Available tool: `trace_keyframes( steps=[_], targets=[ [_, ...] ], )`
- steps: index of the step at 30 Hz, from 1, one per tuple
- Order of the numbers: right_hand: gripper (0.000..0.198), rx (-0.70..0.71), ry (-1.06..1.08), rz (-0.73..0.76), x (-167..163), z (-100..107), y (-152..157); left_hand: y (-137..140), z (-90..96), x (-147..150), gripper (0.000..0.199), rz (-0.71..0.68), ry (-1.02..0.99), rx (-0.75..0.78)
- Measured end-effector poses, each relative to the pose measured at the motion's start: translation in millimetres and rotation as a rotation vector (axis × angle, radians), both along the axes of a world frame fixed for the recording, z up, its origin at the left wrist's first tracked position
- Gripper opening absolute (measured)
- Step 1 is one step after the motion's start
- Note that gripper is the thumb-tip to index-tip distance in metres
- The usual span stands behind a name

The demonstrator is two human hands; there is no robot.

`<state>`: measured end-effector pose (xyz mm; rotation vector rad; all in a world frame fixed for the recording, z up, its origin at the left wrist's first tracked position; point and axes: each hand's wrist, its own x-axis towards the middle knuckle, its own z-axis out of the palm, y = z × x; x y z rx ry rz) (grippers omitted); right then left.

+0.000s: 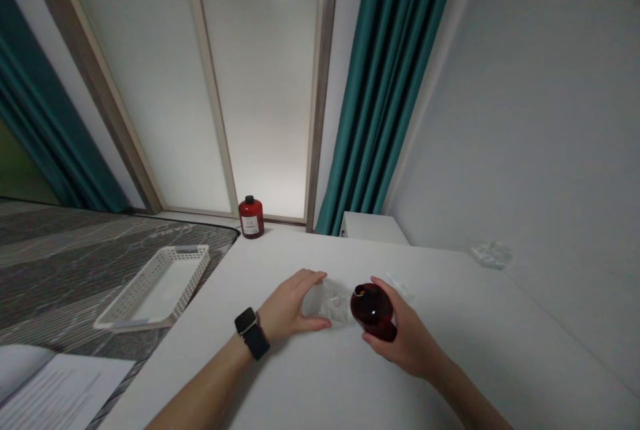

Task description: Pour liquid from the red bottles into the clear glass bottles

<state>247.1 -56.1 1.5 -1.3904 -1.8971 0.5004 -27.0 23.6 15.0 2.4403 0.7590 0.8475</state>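
Bottle (373,310), glossy, dark red, rounded, is clamped in the right hand (407,340), lower centre. The left hand (285,307) curves around clear, crinkled plastic (334,302); whether gripping, I cannot tell.

1 glossy dark-red bottle (374,313), tilted left, clear plastic (336,303) just beside

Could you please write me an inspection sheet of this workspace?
Surface: white table; grey patterned surface to its left.
Job's things: dark bottle, tilted; clear plastic left of it.
Clutter: red bottle at the far edge, crumpled plastic near the wall, basket and papers at left.
Hands: right hand grips the dark bottle; left hand curves around the clear plastic, firmness of grip unclear.
Cables: nothing seen.
Surroundings: teal curtains, frosted doors, white cabinet.
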Motion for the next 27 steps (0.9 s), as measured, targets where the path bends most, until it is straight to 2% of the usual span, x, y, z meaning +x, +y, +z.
trace_keyframes(
  steps=[7, 12, 27],
  targets=[
    [0.085, -0.024, -0.182, 0.041, 9, 12, -9, -8, 2.5, 4, 0.070, -0.076, 0.011, 0.046],
    [0.087, -0.022, -0.276, 0.078, 7, 17, -10, -8, 1.6, 5, 0.073, -0.055, 0.036, 0.054],
    [0.090, -0.114, -0.387, 0.133, 9, 27, -7, -6, -4.4, 8, 0.075, -0.067, 0.081, 0.057]
  ],
)
